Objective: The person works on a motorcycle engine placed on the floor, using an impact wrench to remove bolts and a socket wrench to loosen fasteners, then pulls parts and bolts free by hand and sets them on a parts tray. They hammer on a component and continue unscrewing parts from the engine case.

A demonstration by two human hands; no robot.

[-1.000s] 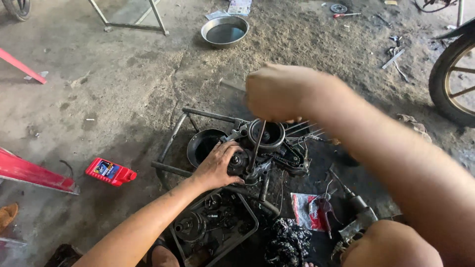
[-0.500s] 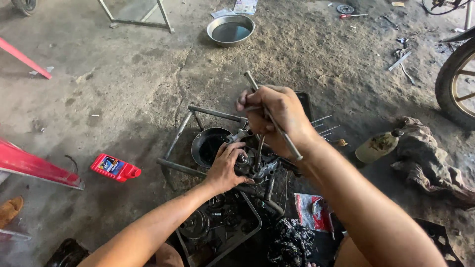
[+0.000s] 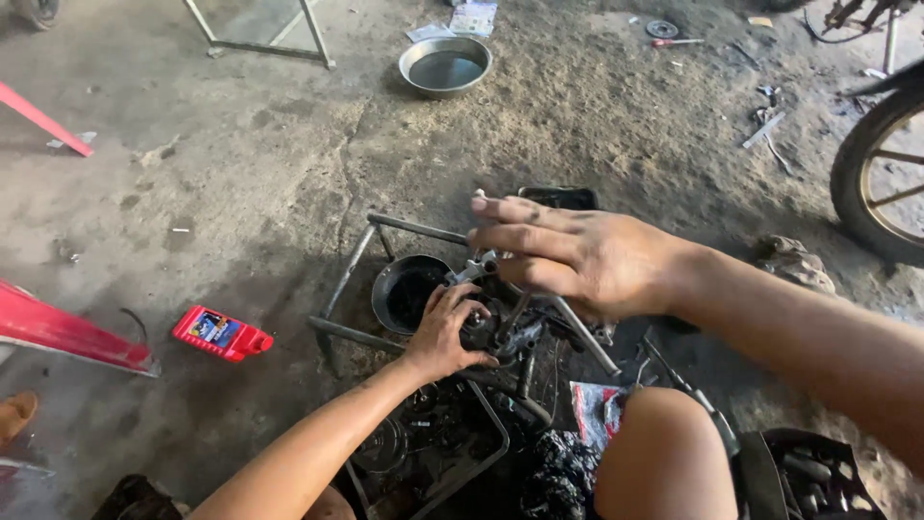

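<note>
The rough, oil-stained concrete floor (image 3: 241, 193) carried a welded frame of grey steel bars (image 3: 346, 279). On the frame sat the greasy dark metal engine part (image 3: 496, 323), beside a round black oily pan (image 3: 409, 289). The right hand (image 3: 577, 255) hovered over the part, fingers stretched and slightly apart, a thin steel rod (image 3: 582, 332) beneath it. The left hand (image 3: 448, 332) clasped the part, fingers curled on it. A shallow round steel bowl (image 3: 445, 65) lay far off; a flat red plastic bottle with a colourful label (image 3: 221, 333) lay left.
</note>
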